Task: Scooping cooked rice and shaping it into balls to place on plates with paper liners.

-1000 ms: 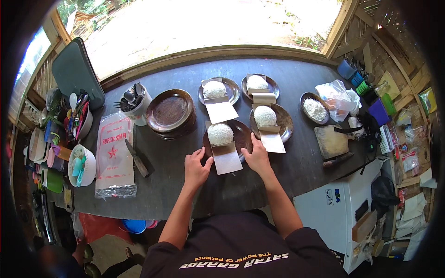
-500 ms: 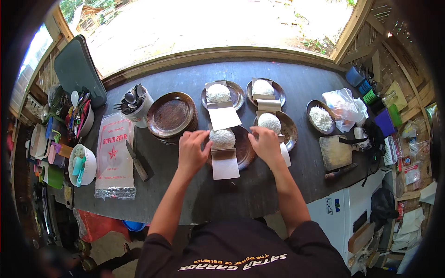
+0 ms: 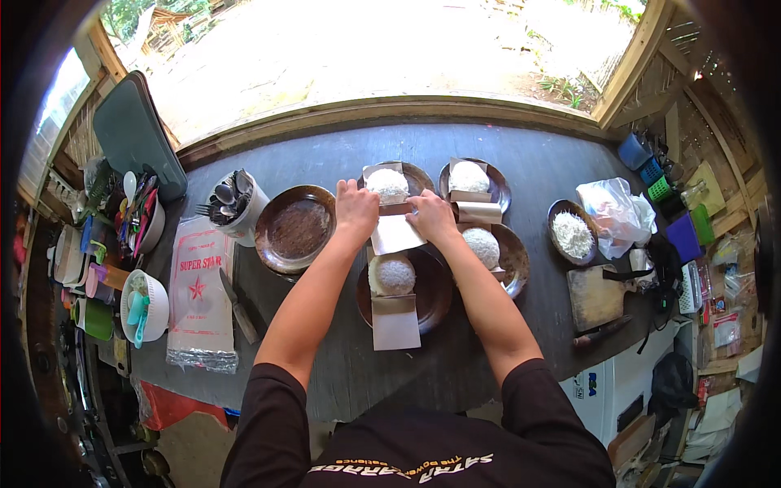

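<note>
At the far middle of the table, a white dome of what looks like rice lies on a strip of food paper over a dark round plate. My left hand grips the paper's left edge beside the dome. Fingers of my right hand pinch its right edge, opposite. Below my wrists, a second white dome sits on paper on a brown plate. Two more domes, a far one and a nearer one, rest on papered plates to the right.
Left of my arms stand a brown plate stack, a cutlery tub, a plastic-wrapped packet and a knife. To the right are a bowl of white food, a plastic bag, a cutting board and another knife.
Both hands have moved from the near-left dome to the far-left one and now grip its paper. The near dome's paper lies flat toward me. My view has shifted slightly.
</note>
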Tool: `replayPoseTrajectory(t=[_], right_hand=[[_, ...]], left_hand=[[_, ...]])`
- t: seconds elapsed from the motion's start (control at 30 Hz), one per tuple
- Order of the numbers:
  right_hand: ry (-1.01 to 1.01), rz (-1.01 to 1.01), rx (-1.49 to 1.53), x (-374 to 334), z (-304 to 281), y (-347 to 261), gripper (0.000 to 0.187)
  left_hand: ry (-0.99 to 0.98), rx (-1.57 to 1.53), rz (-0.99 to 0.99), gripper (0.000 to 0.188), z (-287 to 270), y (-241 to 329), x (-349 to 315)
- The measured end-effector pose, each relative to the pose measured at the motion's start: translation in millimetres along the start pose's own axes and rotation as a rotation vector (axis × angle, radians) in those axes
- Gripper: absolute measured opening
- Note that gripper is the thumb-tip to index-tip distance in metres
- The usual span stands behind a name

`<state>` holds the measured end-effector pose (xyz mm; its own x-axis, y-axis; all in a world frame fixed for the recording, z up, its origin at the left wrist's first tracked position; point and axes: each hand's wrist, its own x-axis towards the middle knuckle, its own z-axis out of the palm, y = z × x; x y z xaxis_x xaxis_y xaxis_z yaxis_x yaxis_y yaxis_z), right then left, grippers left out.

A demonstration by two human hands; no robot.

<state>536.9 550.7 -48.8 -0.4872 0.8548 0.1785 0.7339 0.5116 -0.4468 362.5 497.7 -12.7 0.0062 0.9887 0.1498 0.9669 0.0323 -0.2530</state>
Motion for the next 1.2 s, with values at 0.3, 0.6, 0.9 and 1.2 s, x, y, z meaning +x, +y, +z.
replayPoseTrajectory(t=[0.3,0.6,0.9,1.2], right_hand=[[0.065,-0.073,-0.027,23,16,9,0.007],[0.126,-0.014,-0.061,44,34,5,0.009],[0.149,-0.051,-0.129,48,39,-3,0.011],[0.136,0.006,-0.074,43,27,-2,0.022]], left_hand=[[-0.007,-0.002,0.086,0.010,19,-5,31],[0.033,-0.002,0.074,0.016,24,-10,42],[0.000,-0.005,-0.015,0.013,23,-13,44],[-0.062,-0.033,-0.066,0.011,13,-9,43]])
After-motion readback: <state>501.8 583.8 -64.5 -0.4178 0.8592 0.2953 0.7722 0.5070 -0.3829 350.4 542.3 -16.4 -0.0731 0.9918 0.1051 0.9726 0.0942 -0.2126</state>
